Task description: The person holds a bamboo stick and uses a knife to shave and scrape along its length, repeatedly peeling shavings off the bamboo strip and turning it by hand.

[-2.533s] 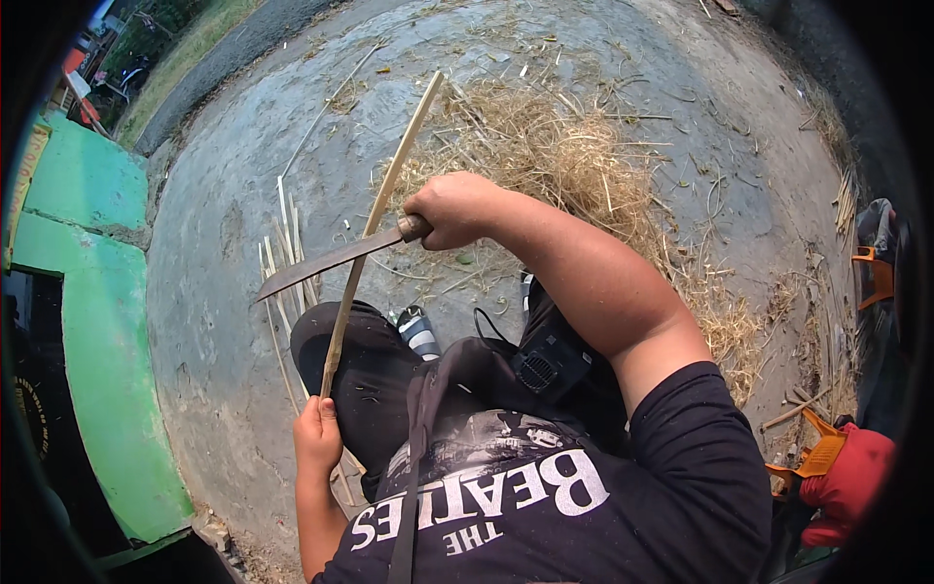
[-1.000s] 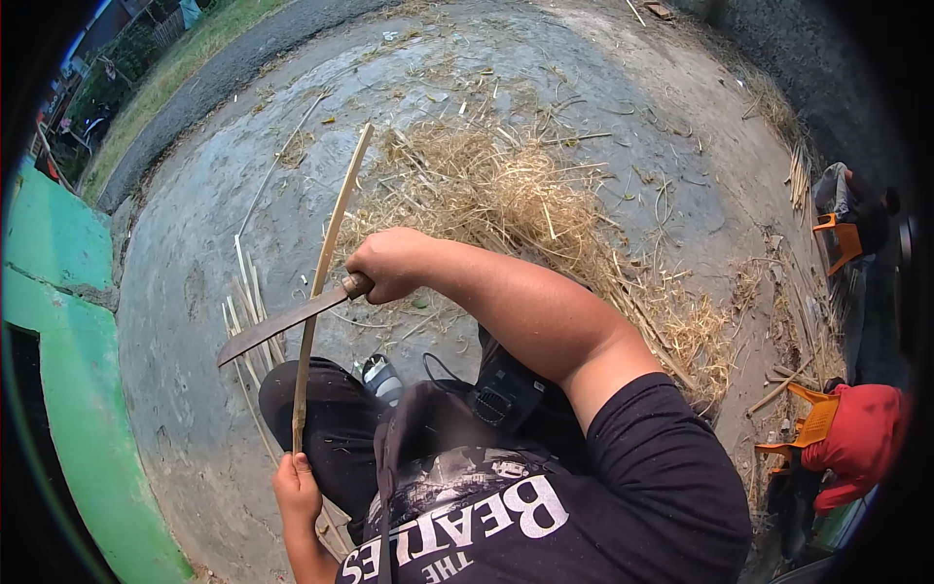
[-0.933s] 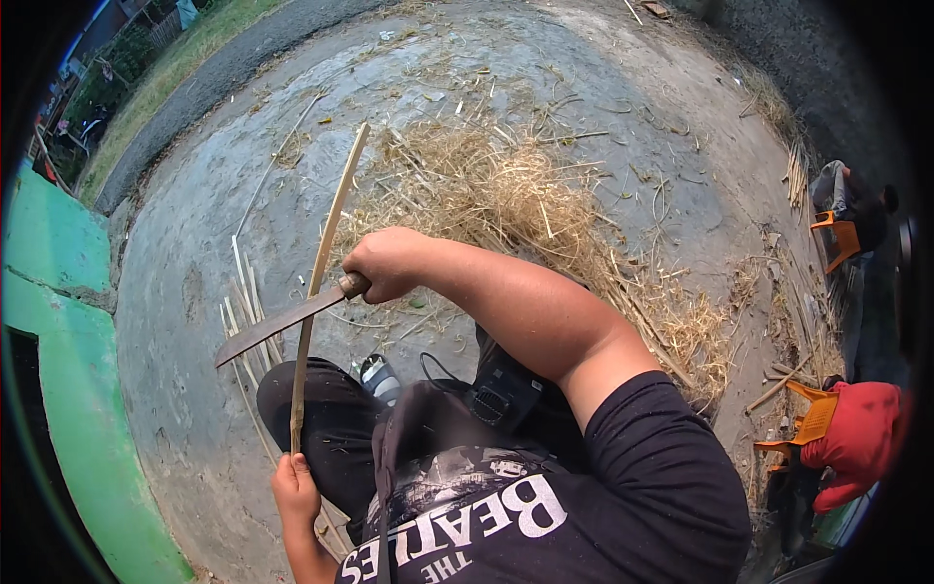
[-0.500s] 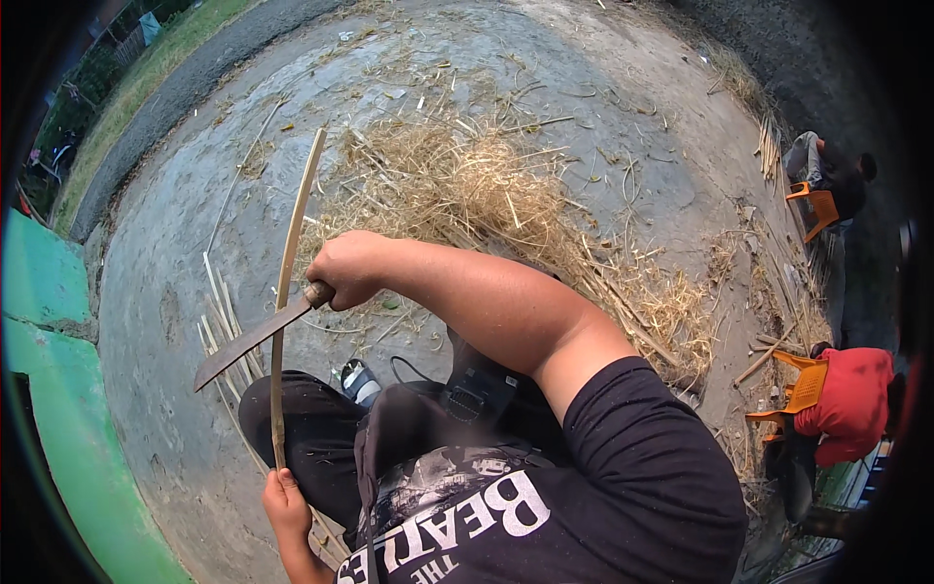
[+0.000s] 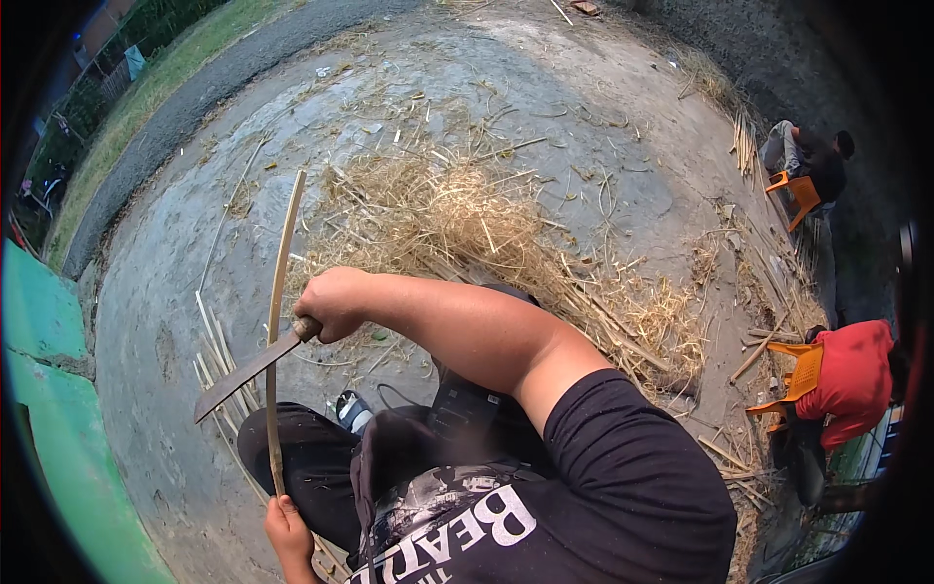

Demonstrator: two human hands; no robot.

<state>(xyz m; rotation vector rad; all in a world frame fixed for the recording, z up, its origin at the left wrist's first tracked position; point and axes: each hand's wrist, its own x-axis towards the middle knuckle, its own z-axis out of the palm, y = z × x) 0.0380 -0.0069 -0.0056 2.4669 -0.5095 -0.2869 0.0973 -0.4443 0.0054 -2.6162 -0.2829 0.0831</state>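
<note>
My right hand (image 5: 336,304) is closed round the wooden handle of a machete (image 5: 243,378). Its blade points down to the left and crosses a long, pale bamboo strip (image 5: 284,258) at about mid-length. Low in the view, my left hand (image 5: 288,529) pinches the near end of that strip. The strip stands out away from me, over my bent left leg (image 5: 297,453), with its far end free. Whether the blade's edge bites into the strip or only rests against it I cannot tell.
Several split strips (image 5: 222,355) lie on the concrete beside my left leg. A heap of shavings (image 5: 467,219) spreads ahead. A green wall (image 5: 53,389) borders the left. At right, two people sit on orange chairs (image 5: 804,372), one wearing a red shirt (image 5: 856,375).
The whole view has shifted, so the ground and heap appear lower and slightly left. My right hand and the machete sit a little lower in the picture. Both grips are unchanged.
</note>
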